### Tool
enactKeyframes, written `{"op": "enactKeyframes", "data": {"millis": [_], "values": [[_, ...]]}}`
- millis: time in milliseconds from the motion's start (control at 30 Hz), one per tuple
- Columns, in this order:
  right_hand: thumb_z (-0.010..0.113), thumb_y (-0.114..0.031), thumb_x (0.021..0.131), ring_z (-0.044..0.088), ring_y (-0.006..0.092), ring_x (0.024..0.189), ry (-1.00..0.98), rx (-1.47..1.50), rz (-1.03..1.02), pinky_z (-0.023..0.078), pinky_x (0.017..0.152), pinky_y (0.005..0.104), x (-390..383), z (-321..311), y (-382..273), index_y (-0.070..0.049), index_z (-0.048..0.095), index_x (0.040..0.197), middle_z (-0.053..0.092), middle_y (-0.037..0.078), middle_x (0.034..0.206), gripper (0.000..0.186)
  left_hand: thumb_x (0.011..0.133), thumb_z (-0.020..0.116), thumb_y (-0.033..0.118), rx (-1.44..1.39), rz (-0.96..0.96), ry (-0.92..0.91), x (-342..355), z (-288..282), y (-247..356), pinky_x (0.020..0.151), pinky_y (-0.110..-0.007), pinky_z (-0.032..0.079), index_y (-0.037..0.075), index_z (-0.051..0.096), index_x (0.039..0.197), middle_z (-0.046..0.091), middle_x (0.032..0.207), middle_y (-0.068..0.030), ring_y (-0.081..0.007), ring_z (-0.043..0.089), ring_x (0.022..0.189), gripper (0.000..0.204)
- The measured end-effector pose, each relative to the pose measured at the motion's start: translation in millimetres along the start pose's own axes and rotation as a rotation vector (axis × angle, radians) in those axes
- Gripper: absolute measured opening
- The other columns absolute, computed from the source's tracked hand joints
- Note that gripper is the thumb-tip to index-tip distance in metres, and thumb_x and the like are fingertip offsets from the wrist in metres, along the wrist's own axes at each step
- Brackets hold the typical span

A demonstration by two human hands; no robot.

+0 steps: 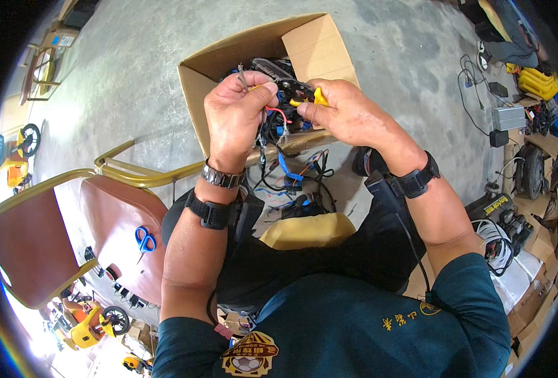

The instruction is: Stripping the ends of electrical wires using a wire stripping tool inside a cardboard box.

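My left hand (238, 113) is closed, thumb against the fingers, on a bunch of thin wires (243, 77) whose grey ends stick up past the fingertips. A red wire (280, 113) and darker cables hang below that hand. In my right hand (348, 113) are yellow-handled pliers (320, 96), their black head pointing left toward the wires. Both hands are over an open cardboard box (316, 53) filled with dark cables and blue parts. Black cables (320, 179) trail down from the box between my knees; the pliers' jaw tips are hard to make out.
On the brown folding chair (112, 208) at my left lie blue-handled scissors (144, 239). At right are a silver metal box (509, 118), black adapters, a coiled white cable (493, 246) and cardboard pieces. Yellow wheeled machines (90, 324) stand at far left. Another person's leg (512, 53) shows at upper right.
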State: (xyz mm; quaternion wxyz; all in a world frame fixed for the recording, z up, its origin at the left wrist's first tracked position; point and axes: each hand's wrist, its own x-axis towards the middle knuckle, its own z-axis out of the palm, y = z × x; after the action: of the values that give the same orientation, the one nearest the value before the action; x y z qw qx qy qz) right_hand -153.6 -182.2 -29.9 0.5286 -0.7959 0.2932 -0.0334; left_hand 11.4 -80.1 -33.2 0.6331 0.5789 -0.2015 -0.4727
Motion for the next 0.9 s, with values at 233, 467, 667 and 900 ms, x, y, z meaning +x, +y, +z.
{"op": "enactKeyframes", "data": {"millis": [233, 467, 667, 900], "values": [[0.059, -0.020, 0.093, 0.047, 0.0105, 0.065, 0.021, -0.078, -0.001, 0.043, 0.060, 0.0290, 0.9, 0.0, -10.4, 0.001, 0.057, 0.093, 0.054, 0.002, 0.068, 0.021, 0.083, 0.064, -0.002, -0.033, -0.001, 0.012, -0.5, -3.9, 3.6, 0.053, -0.018, 0.044, -0.002, 0.065, 0.089, 0.064, 0.073, -0.0045, -0.0078, 0.058, 0.062, 0.006], [0.059, -0.020, 0.094, 0.049, 0.0088, 0.069, -0.025, 0.086, 0.087, 0.044, 0.063, 0.0270, 2.7, 2.3, 3.1, -0.001, 0.060, 0.098, 0.060, 0.001, 0.076, 0.020, 0.084, 0.065, -0.001, -0.029, 0.004, -0.034, 1.0, -5.2, 2.8, 0.053, -0.018, 0.043, -0.001, 0.066, 0.088, 0.065, 0.071, -0.0031, -0.0066, 0.058, 0.061, 0.005], [0.057, -0.014, 0.094, 0.052, 0.0100, 0.075, -0.108, 0.212, 0.131, 0.046, 0.070, 0.0274, -0.8, -2.0, 4.4, -0.002, 0.062, 0.109, 0.063, 0.003, 0.084, 0.020, 0.084, 0.066, 0.002, 0.036, -0.025, -0.041, -0.5, -1.4, 1.4, 0.052, -0.017, 0.042, 0.001, 0.068, 0.086, 0.065, 0.071, -0.0027, -0.0057, 0.057, 0.060, 0.003], [0.057, -0.012, 0.093, 0.053, 0.0157, 0.075, 0.047, 0.066, -0.008, 0.046, 0.073, 0.0306, -2.4, 2.0, 4.5, -0.001, 0.058, 0.113, 0.062, 0.009, 0.082, 0.022, 0.085, 0.064, 0.003, 0.021, -0.017, -0.022, -1.0, 2.1, -1.7, 0.048, -0.017, 0.039, 0.001, 0.066, 0.088, 0.064, 0.070, -0.0029, -0.0049, 0.053, 0.055, 0.003]]}}
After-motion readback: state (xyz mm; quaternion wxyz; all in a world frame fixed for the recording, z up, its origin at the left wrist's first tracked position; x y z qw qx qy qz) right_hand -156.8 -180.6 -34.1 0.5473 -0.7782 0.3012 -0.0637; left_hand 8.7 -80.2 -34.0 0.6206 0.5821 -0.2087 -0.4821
